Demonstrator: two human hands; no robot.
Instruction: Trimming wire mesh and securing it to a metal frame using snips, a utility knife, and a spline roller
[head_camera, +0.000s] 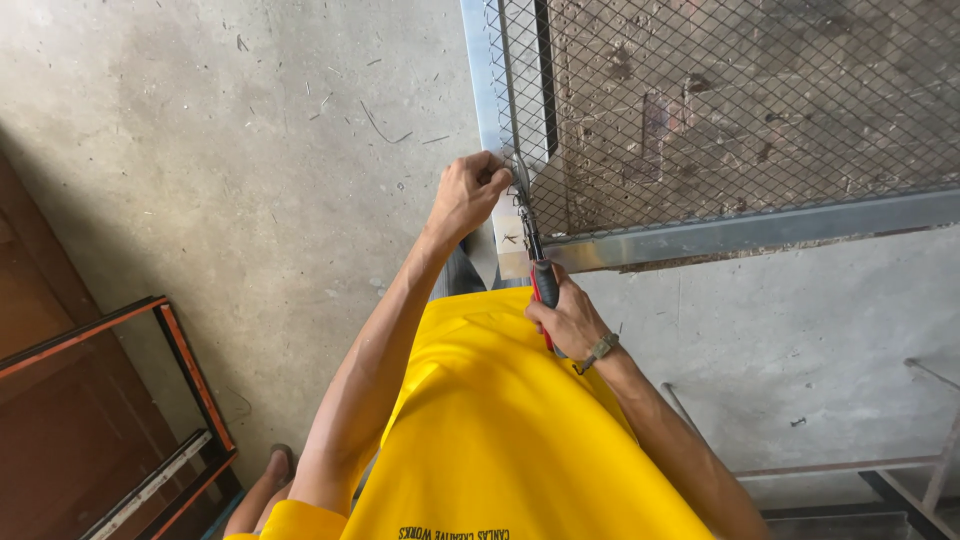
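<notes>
My left hand (468, 194) grips the corner of a grey metal frame (700, 236) filled with expanded wire mesh (740, 100), fingers curled over the mesh edge. My right hand (570, 320) is closed on red-and-black handled pliers (540, 280), whose jaws reach up to the mesh edge just below my left hand. A watch with an olive strap sits on my right wrist. My yellow shirt fills the lower middle of the view.
The frame lies on a rough concrete floor (220, 130) strewn with wire scraps. A dark metal frame with orange edges (190, 370) stands at lower left. Thin steel rods and another frame (880, 465) lie at lower right.
</notes>
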